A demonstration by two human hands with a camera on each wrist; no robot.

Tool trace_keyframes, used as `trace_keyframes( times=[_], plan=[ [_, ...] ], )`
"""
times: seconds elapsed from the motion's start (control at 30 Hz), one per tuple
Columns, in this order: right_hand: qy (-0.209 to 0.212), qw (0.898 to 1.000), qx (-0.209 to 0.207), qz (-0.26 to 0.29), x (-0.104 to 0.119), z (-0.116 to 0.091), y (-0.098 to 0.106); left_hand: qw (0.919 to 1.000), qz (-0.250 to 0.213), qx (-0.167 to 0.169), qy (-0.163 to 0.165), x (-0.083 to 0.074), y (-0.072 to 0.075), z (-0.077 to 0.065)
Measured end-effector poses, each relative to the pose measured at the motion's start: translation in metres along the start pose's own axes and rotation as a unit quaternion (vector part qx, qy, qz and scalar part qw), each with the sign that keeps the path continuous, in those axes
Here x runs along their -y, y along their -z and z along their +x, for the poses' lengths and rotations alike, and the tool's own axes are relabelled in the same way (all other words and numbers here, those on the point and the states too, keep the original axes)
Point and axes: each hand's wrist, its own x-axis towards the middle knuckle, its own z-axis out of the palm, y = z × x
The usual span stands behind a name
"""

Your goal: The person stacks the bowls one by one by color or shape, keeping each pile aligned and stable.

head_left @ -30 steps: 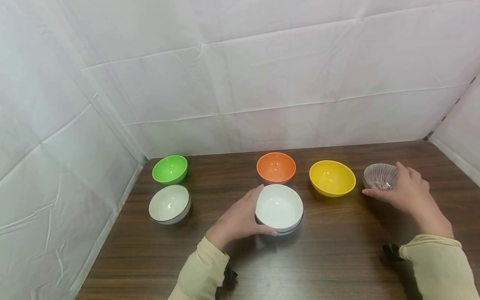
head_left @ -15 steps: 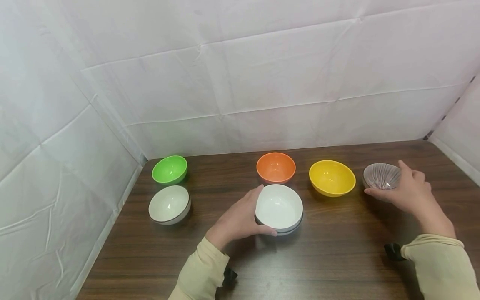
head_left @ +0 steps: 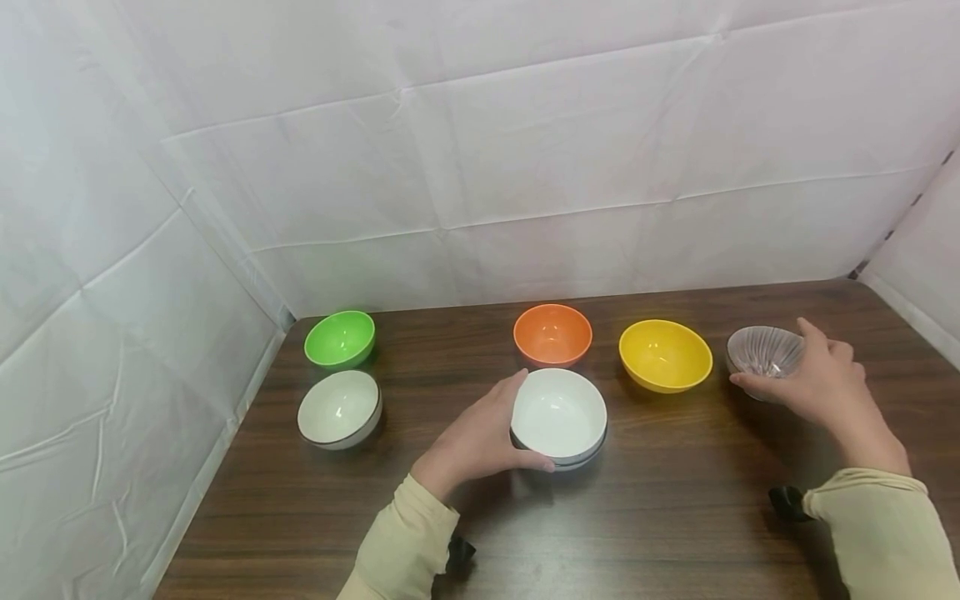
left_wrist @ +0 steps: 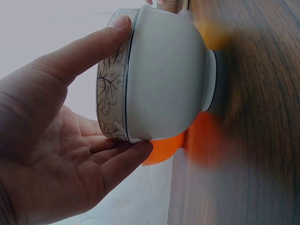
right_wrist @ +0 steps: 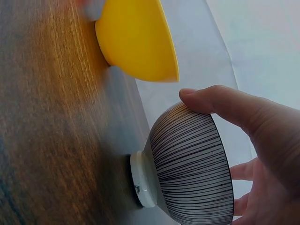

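Bowls (head_left: pixel 558 410), two of them nested and white inside, stand near the middle of a dark wood-grain table (head_left: pixel 652 508) in the grip of a person's left hand (head_left: pixel 480 437), the thumb on the near side and the fingers reaching round the far side. Seen from the left wrist, the thumb lies on the upper bowl's floral band (left_wrist: pixel 110 89), which shows above the plain white wall of the lower one. Well apart, toward the right end of the table, the right hand (head_left: pixel 825 383) pinches the rim of a striped bowl (head_left: pixel 761 352), its thumb on one side and its fingers on the other. The right wrist view shows dark lines fanning up the striped wall from a small pale foot (right_wrist: pixel 144 180). Both holds leave the bowls upright.

Between the hands sits a yellow bowl (head_left: pixel 663 354), and just behind the nested pair is an orange bowl (head_left: pixel 552 333). At the table's left end, a green bowl (head_left: pixel 341 340) stands at the back with a dark-rimmed white bowl (head_left: pixel 339 407) just in front of it; whether those two touch cannot be told. Pale yellow sleeves (head_left: pixel 408 533) cover the person's forearms, and creased white sheeting (head_left: pixel 540 150) rises behind the table.
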Motion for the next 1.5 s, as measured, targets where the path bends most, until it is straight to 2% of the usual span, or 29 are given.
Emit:
trace_keyframes(
  times=[0.6,0.93,1.13,1.5],
  plan=[
    [0.000,0.999,-0.037,0.009,0.016,-0.004,0.009,1.0000,-0.001,0.001,0.006,0.000,0.000,-0.001],
    [0.030,0.998,-0.051,0.018,0.036,-0.011,0.019,1.0000,-0.002,0.001,0.006,0.000,0.000,-0.001],
    [0.041,0.998,-0.041,0.020,0.051,-0.016,0.023,0.9999,-0.003,0.002,0.009,-0.001,0.000,0.000],
    [0.086,0.995,-0.045,0.033,0.078,-0.021,0.019,1.0000,0.007,0.000,0.003,0.000,-0.001,0.003]
  ],
)
